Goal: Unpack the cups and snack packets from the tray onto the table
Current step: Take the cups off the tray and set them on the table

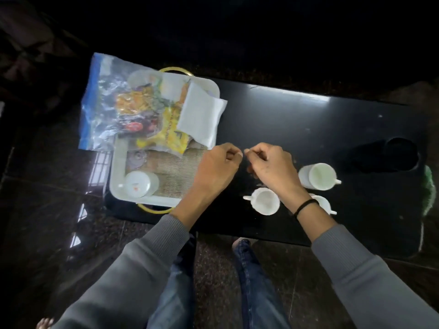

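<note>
A white tray (116, 167) with gold handles sits on the left end of the black table (297, 119). In it lie a white cup (140, 184) on its side, a yellow snack packet (171, 129), a clear zip bag of snacks (118, 105) and a white napkin (200, 115). Three white cups stand upright on the table: one (264, 201) near the front, one (318, 176) further right, one (324, 203) partly hidden by my right wrist. My left hand (217, 166) and my right hand (270, 166) hover close together above the table, fingers curled, thumb and finger pinched; nothing visible in either.
A woven mat (175, 172) lines the tray bottom. A dark round object (394, 155) sits at the table's right end. My legs in jeans stand against the table's front edge, on a dark stone floor.
</note>
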A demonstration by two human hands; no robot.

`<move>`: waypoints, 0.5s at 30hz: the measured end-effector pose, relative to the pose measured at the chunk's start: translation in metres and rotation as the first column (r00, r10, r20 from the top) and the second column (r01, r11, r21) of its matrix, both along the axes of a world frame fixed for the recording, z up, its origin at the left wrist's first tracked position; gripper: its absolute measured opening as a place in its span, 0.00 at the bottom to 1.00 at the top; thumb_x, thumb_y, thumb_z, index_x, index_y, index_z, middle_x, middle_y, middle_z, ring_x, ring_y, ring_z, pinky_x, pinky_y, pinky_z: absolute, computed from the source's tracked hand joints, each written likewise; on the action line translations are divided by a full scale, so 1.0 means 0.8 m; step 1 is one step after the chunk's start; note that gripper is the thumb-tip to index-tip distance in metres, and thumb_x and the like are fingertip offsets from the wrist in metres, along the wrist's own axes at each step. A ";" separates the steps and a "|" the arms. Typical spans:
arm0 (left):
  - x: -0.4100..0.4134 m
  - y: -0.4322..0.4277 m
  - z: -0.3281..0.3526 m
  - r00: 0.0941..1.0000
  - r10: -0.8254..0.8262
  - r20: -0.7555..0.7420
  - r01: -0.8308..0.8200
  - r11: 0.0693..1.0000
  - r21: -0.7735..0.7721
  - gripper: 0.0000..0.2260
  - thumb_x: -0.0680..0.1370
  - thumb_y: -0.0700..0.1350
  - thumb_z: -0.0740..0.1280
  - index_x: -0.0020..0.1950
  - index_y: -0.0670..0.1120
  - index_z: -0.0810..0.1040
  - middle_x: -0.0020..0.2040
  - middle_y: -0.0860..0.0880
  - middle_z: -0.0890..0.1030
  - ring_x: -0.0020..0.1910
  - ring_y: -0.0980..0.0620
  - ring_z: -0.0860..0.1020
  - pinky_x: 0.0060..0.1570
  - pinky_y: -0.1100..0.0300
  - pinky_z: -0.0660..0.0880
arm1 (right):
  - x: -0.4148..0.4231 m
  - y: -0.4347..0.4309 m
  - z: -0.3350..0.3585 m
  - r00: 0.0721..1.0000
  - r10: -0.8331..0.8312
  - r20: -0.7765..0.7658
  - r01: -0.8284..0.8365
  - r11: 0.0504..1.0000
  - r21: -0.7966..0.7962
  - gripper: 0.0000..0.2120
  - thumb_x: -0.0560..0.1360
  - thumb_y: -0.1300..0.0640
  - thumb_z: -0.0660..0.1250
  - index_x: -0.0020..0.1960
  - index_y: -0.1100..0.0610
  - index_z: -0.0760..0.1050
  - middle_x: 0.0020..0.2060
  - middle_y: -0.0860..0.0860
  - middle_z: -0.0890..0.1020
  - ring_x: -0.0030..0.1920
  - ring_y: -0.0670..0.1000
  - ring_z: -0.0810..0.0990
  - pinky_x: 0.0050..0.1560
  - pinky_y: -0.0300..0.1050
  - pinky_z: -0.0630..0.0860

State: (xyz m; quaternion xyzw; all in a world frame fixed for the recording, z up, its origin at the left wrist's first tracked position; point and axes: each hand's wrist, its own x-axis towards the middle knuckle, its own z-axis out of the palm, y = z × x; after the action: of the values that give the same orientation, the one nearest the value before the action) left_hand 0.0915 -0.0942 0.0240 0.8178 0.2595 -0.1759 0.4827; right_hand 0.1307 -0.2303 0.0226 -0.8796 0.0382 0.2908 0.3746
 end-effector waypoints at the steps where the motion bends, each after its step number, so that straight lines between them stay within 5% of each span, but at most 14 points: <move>1: -0.007 0.022 0.002 1.000 0.019 -0.014 -0.019 1.000 0.016 0.08 0.80 0.45 0.67 0.54 0.47 0.85 0.46 0.52 0.85 0.47 0.53 0.83 0.50 0.61 0.78 | -0.004 0.025 -0.001 0.999 0.038 -0.017 -0.038 0.999 0.010 0.09 0.81 0.47 0.65 0.47 0.49 0.82 0.32 0.45 0.85 0.31 0.41 0.82 0.33 0.34 0.75; 5: -0.043 0.104 0.004 0.995 0.054 -0.082 -0.046 0.994 0.103 0.07 0.79 0.44 0.66 0.52 0.53 0.83 0.47 0.54 0.85 0.50 0.52 0.83 0.52 0.55 0.79 | -0.023 0.114 -0.007 0.977 0.194 -0.086 -0.190 0.980 0.050 0.10 0.81 0.50 0.65 0.45 0.51 0.81 0.35 0.47 0.87 0.28 0.39 0.82 0.26 0.26 0.69; 10: -0.092 0.187 -0.006 0.993 0.072 -0.091 -0.050 0.974 0.221 0.11 0.79 0.45 0.68 0.60 0.51 0.83 0.57 0.53 0.85 0.58 0.50 0.81 0.59 0.50 0.77 | -0.052 0.196 -0.025 0.896 0.413 -0.164 -0.414 0.910 0.032 0.07 0.79 0.56 0.66 0.53 0.56 0.82 0.47 0.52 0.86 0.47 0.53 0.86 0.49 0.51 0.83; 15: -0.125 0.232 -0.029 0.955 -0.193 -0.224 0.252 0.927 0.277 0.26 0.73 0.45 0.73 0.71 0.50 0.74 0.67 0.48 0.77 0.66 0.45 0.74 0.66 0.43 0.70 | -0.074 0.236 -0.044 0.819 0.523 -0.237 -0.545 0.838 -0.033 0.12 0.76 0.59 0.69 0.59 0.56 0.79 0.56 0.52 0.83 0.51 0.56 0.82 0.49 0.51 0.80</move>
State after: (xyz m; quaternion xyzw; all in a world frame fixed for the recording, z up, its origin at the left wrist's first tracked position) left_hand -0.0086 0.0915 0.0011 0.8852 0.2342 -0.2663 0.3011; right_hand 0.0716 -0.0412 -0.0122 -0.8349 -0.1547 0.4768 0.2273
